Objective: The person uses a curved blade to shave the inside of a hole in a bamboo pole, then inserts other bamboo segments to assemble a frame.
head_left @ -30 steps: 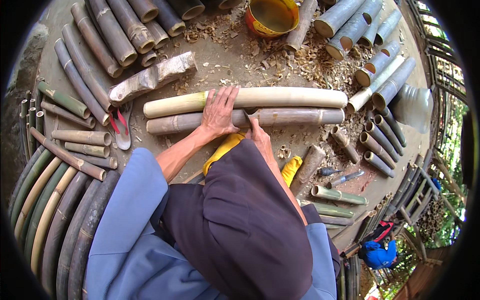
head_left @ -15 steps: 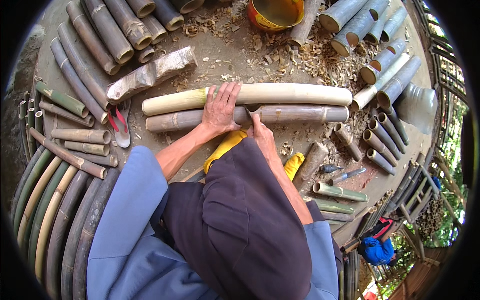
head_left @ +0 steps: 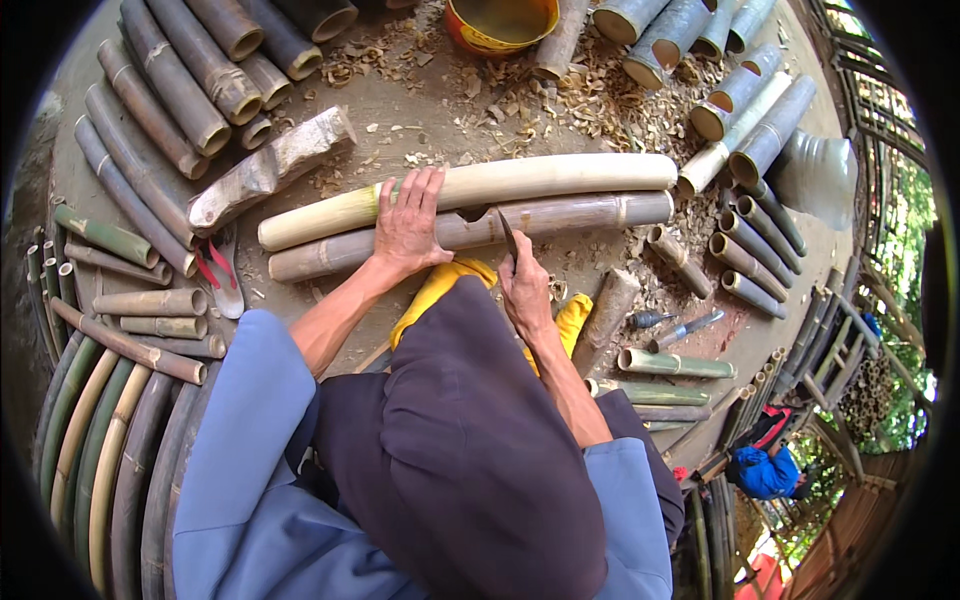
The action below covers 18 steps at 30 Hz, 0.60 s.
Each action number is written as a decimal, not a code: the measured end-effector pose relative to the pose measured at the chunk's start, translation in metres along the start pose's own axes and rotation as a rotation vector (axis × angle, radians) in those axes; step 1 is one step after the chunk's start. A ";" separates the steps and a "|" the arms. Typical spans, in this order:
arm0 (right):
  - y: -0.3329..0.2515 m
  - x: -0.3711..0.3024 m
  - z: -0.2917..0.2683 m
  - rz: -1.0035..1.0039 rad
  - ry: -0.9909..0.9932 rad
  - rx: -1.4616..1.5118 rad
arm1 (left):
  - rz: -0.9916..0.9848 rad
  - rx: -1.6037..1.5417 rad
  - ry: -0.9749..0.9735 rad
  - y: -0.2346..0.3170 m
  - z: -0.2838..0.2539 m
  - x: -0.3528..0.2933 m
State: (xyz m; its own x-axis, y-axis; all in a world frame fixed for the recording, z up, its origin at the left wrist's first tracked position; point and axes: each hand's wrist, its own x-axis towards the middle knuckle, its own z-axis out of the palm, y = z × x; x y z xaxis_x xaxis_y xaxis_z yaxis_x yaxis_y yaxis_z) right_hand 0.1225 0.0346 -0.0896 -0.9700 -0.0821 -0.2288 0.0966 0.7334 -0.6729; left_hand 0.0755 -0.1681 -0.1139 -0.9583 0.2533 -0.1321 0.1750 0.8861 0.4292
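Two bamboo lengths lie side by side in front of me: a pale scraped bamboo pole [head_left: 540,180] on the far side and a brown bamboo pole [head_left: 570,215] nearer. A dark notch is cut in the upper side of the brown one, near its middle. My left hand [head_left: 408,222] lies flat across both poles, left of the notch, fingers stretched over the pale one. My right hand [head_left: 527,290] is closed round the handle of a knife [head_left: 509,238]. Its dark blade points away from me, with the tip over the brown pole, right of the notch.
Shavings [head_left: 590,105] litter the ground. Bamboo sections [head_left: 180,75] lie far left, and cut bamboo cups [head_left: 735,100] far right. A red-yellow bucket [head_left: 500,45] stands at the back. A rough wood block [head_left: 270,170] and a sandal [head_left: 226,280] lie left. Another person [head_left: 765,470] sits lower right.
My right hand has drawn back and the knife has come away from the notch, so more of its blade shows. My left hand stays on the poles. The whole view has shifted slightly.
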 end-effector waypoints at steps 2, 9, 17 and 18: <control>0.007 0.000 0.004 0.007 -0.004 -0.009 | 0.007 -0.014 0.006 0.002 0.001 0.000; 0.004 0.010 0.005 -0.020 -0.066 -0.026 | 0.012 -0.019 0.010 0.000 0.002 -0.001; -0.002 0.012 -0.001 0.017 -0.114 -0.036 | 0.019 0.011 0.004 0.001 -0.001 0.000; -0.002 0.013 -0.003 0.019 -0.127 -0.053 | 0.020 0.011 0.002 0.001 -0.001 0.000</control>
State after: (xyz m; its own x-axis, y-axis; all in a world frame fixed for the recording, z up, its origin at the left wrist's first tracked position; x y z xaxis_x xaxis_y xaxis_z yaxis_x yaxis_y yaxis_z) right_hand 0.1095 0.0342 -0.0896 -0.9319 -0.1500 -0.3301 0.0994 0.7698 -0.6305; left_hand 0.0755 -0.1671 -0.1123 -0.9551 0.2700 -0.1218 0.1966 0.8853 0.4214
